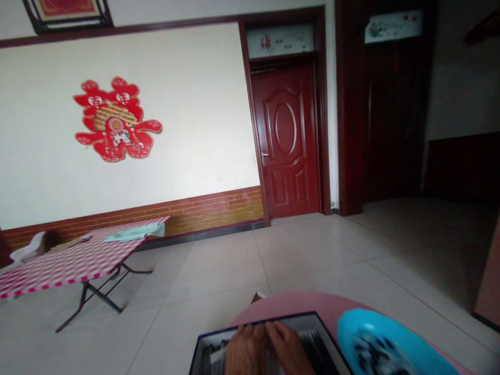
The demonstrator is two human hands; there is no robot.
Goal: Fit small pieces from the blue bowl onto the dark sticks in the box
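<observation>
My left hand and my right hand are side by side over a dark-rimmed box at the bottom of the head view. Both hands have their fingers bent and drawn together, the tips down by the box's far wall. What lies between the fingers is hidden. Dark, thin pieces stand packed along the right inside of the box. Left of my hands are more dark pieces and a whitish one, too blurred to name.
The box rests on a pink round table. Right of it is a blue basin holding blurred black and white pieces. A folding table with a checked cloth stands at the left. Beyond the tiled floor is a red door.
</observation>
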